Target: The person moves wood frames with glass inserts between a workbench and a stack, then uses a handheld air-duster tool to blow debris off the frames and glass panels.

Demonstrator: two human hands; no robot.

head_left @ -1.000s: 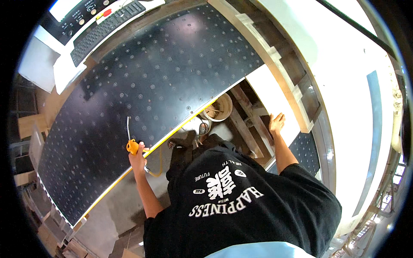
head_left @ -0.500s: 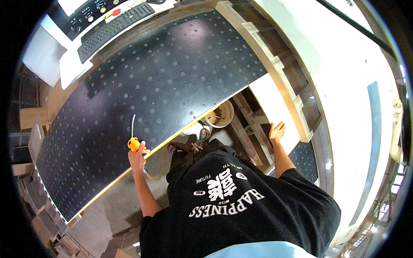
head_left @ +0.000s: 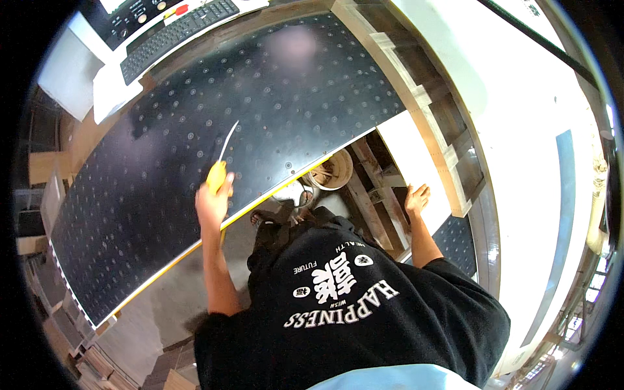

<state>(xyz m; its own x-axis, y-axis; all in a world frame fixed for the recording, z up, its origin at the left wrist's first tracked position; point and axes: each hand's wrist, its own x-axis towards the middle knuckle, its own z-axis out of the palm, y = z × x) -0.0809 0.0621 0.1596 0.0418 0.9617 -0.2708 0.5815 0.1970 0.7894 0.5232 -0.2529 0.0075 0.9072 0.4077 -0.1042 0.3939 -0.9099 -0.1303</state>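
One gun (head_left: 216, 177): yellow, in my left fist, between nine and ten o'clock of my view; its thin pale tube points towards one o'clock.
Left hand (head_left: 213, 203): at nine o'clock, fingers wrapped round the gun's handle, raised over the table's near edge.
Right hand (head_left: 417, 200): at three o'clock, fingers stretched out and a little spread, at the board's edge; how hard they press, I cannot tell.
Board (head_left: 409, 153): white, at two o'clock, between the table and the rail.
Table (head_left: 169, 188): black, dotted with small round studs, sweeping from eight o'clock round to one.
Strip (head_left: 260, 203): yellow, along the table's near edge, running out to eight o'clock.
Bucket (head_left: 344, 170): below table level, near the centre towards one o'clock.
Rail (head_left: 434, 140): pale wood, at two o'clock, beyond the board.
Keyboard (head_left: 179, 39): black, towards eleven o'clock, past the table.
Shirt (head_left: 416, 338): my black one, white-printed, from four to seven o'clock.
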